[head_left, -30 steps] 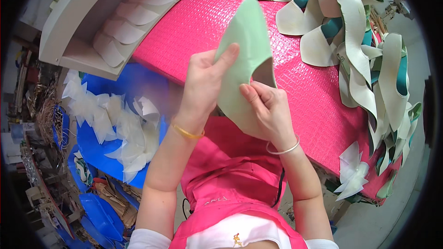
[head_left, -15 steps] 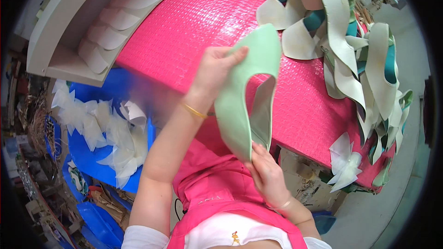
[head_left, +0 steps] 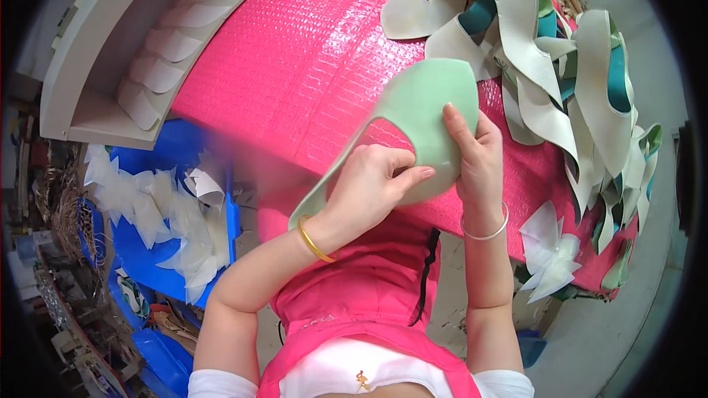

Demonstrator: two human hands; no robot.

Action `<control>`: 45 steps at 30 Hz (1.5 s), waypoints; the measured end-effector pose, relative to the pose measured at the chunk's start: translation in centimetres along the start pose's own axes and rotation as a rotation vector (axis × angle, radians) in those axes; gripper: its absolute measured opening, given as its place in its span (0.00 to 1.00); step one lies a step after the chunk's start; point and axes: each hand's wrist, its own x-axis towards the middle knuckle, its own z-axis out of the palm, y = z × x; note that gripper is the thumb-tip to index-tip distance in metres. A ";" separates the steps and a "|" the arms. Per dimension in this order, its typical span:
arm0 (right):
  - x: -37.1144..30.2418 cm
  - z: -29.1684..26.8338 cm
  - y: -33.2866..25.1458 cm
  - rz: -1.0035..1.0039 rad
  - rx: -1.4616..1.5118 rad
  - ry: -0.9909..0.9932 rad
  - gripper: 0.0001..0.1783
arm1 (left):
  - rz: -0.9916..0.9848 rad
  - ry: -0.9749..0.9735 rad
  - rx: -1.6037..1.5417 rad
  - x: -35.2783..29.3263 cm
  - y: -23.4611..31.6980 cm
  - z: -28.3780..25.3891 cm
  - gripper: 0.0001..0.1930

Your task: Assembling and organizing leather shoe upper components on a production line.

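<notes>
A pale green shoe upper [head_left: 431, 96] is held over the near edge of the pink table, its wide end up and to the right. My right hand [head_left: 481, 158] grips that end from the right, thumb on the outer face and fingers behind. At the rim of the upper's opening, my left hand [head_left: 380, 180] is closed in a pinch, thumb and forefinger on the edge. The narrow end of the upper slants down to the left, partly covered by my left hand and wrist.
White and teal shoe uppers [head_left: 527, 37] are heaped at the far right of the pink table [head_left: 280, 51]. A grey rack [head_left: 96, 66] with overlapping white pieces stands on the left. Blue bins [head_left: 140, 243] with translucent pieces sit below it. More translucent pieces [head_left: 549, 258] lie at the right edge.
The shoe upper has been turned, its wide end swinging right. My right hand has moved up to that end, while my left hand has come down to the opening's rim.
</notes>
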 end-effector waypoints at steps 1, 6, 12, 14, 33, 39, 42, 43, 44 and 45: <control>0.2 0.0 -0.4 -0.054 -0.086 -0.002 0.11 | -0.041 -0.025 -0.107 0.3 -0.4 0.3 0.11; 1.7 0.0 -1.3 -0.213 -0.360 -0.072 0.12 | 0.008 0.008 -0.427 -0.9 -1.9 0.0 0.11; 3.1 -1.2 -2.9 -0.102 -0.319 -0.173 0.12 | -0.123 -0.110 -0.452 -8.3 -4.2 0.4 0.11; 2.4 -0.8 -3.0 -0.010 -0.217 -0.288 0.11 | -0.051 -0.224 -0.270 -10.5 -4.9 0.2 0.11; -26.7 -52.8 -24.6 -0.308 -1.676 1.675 0.19 | 0.238 0.337 -0.216 -2.9 2.3 3.6 0.10; -24.2 -66.0 -20.4 0.044 -1.669 1.785 0.22 | 0.087 0.648 0.064 -3.6 -0.1 1.0 0.15; -26.7 -71.9 -16.0 0.299 -1.804 1.466 0.26 | 0.020 0.652 0.058 -3.8 -0.5 0.6 0.16; -27.3 -73.0 -15.5 0.318 -1.804 1.468 0.26 | -0.011 0.648 0.056 -3.4 -0.2 0.5 0.16; -28.0 -74.0 -15.1 0.517 -1.770 1.292 0.28 | 0.021 0.587 0.082 -2.8 0.0 0.5 0.17; -27.8 -74.3 -14.7 0.687 -1.717 1.108 0.29 | 0.022 0.584 0.085 -2.2 0.5 0.8 0.17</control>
